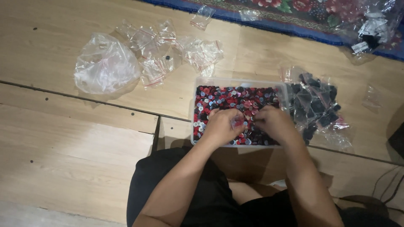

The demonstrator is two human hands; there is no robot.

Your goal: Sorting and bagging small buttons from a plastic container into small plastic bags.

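A big crumpled clear bag (105, 63) is lying far left on the wooden floor (63, 138), with small empty zip bags (166, 52) beside it. In the middle, a clear box (202, 83) is sitting full of red, black and white buttons (235, 97). The left hand (223, 126) is curling shut on a tiny clear bag (237, 122) over the buttons. The right hand (273, 123) is bunching close beside it; I cannot tell what it is pinching. Bags of dark buttons (315, 105) are touching the box's right side. A flowery rug (294, 10) is lying behind.

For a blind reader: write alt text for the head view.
Two hands, left hand and right hand, meet over a clear plastic box of red, black and white buttons on a wooden floor. Bags of dark buttons lie right; empty zip bags lie upper left.
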